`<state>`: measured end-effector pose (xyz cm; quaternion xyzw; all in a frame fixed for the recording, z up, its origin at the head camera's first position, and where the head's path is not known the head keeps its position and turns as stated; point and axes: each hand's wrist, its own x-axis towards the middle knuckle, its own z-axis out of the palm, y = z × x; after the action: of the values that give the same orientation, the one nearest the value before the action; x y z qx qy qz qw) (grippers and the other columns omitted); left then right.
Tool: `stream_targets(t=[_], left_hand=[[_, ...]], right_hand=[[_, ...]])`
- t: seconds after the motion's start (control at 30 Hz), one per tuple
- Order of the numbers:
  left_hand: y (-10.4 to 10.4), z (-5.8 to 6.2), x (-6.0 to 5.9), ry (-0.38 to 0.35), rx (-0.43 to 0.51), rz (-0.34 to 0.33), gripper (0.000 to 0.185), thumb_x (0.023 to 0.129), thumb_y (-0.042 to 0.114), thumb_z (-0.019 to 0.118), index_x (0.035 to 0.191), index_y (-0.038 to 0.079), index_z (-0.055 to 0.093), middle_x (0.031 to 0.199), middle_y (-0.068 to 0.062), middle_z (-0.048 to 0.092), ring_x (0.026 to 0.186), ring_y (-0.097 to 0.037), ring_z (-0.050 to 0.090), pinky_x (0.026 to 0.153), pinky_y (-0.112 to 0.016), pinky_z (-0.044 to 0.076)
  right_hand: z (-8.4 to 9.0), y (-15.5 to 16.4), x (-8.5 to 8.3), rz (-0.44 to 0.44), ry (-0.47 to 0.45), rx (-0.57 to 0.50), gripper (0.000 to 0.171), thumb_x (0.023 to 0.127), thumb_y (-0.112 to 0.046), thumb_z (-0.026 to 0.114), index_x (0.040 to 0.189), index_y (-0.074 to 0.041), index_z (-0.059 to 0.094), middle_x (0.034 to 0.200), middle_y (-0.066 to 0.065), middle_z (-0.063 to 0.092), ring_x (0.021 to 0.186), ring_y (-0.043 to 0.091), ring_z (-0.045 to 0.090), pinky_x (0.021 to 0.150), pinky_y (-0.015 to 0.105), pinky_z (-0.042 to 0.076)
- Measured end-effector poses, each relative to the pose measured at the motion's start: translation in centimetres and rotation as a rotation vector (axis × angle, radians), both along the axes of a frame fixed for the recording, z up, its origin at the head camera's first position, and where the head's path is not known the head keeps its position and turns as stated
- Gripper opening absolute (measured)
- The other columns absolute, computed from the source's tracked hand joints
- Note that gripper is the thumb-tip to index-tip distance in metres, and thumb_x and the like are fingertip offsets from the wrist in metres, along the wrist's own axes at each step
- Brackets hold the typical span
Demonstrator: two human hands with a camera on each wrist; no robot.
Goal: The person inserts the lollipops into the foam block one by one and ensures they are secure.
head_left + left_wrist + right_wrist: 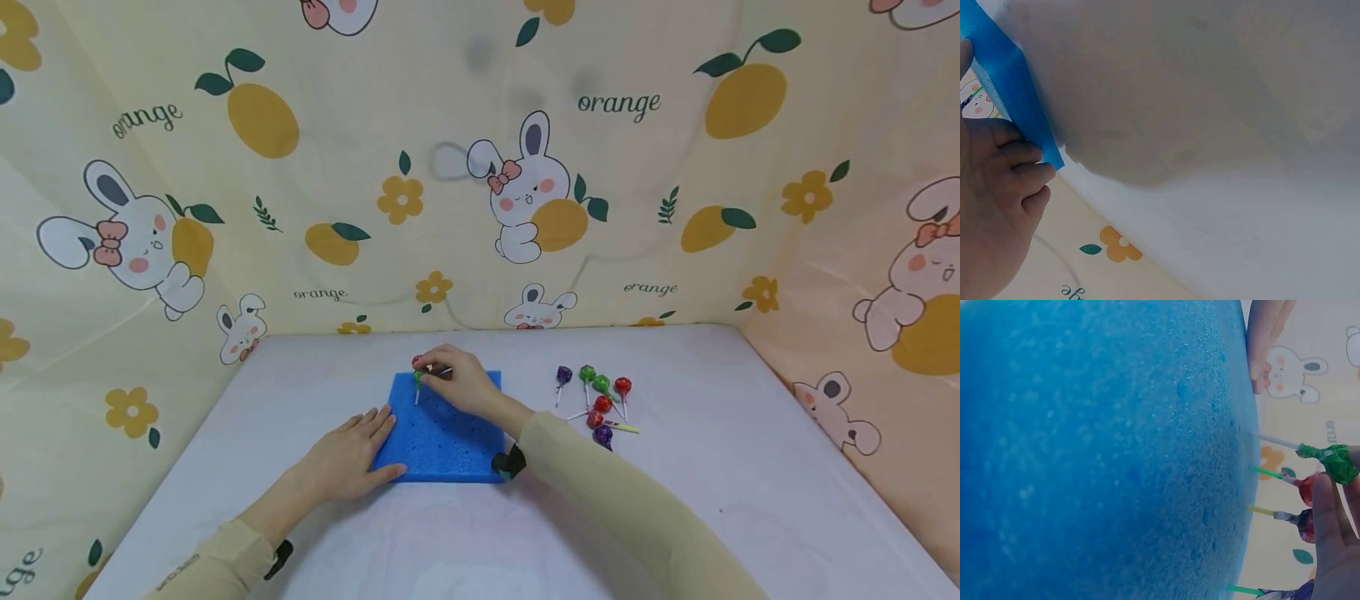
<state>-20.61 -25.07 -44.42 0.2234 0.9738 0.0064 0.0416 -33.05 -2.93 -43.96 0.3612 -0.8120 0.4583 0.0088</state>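
Note:
A blue foam board (450,450) with small holes lies on the table. My left hand (341,458) rests along its left side, fingers extended and thumb at the near corner. Over the far part of the board, my right hand (465,383) pinches a green lollipop (1338,464) by its wrapped head. Its white stick points down, the tip right at the foam. Beside it in the right wrist view, a red lollipop (1307,487), a dark lollipop (1305,525) and a purple lollipop (1300,592) stand with their sticks in the foam. The right hand hides most of these in the head view.
Right of the board lie several loose lollipops, among them a purple lollipop (564,375), a green lollipop (587,373) and a red lollipop (623,385). A white cover spreads over the table (645,517). Printed cloth (450,83) hangs behind and at both sides.

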Motion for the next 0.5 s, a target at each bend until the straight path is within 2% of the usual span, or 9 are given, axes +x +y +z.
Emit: stream_targets(t=[0.2,0.5], left_hand=[[0.00,-0.02,0.03,0.002,0.004,-0.008,0.087,0.103,0.060,0.052,0.152,-0.010,0.043,0.161,-0.029,0.037,0.149,-0.045,0.038,0.120,-0.058,0.034],[0.02,0.01,0.04,0.014,0.009,-0.016,0.085,0.103,0.059,0.053,0.152,-0.011,0.043,0.161,-0.029,0.037,0.148,-0.045,0.039,0.120,-0.058,0.034]], right_hand=[[-0.04,-0.18,0.31,0.005,-0.013,0.066,0.023,0.103,-0.014,0.067,0.124,-0.009,0.074,0.126,0.003,0.067,0.108,0.018,0.068,0.093,0.030,0.058],[-0.05,-0.55,0.53,0.026,-0.009,0.092,0.023,0.103,-0.013,0.068,0.125,-0.010,0.074,0.123,0.003,0.069,0.108,0.015,0.067,0.093,0.024,0.057]])
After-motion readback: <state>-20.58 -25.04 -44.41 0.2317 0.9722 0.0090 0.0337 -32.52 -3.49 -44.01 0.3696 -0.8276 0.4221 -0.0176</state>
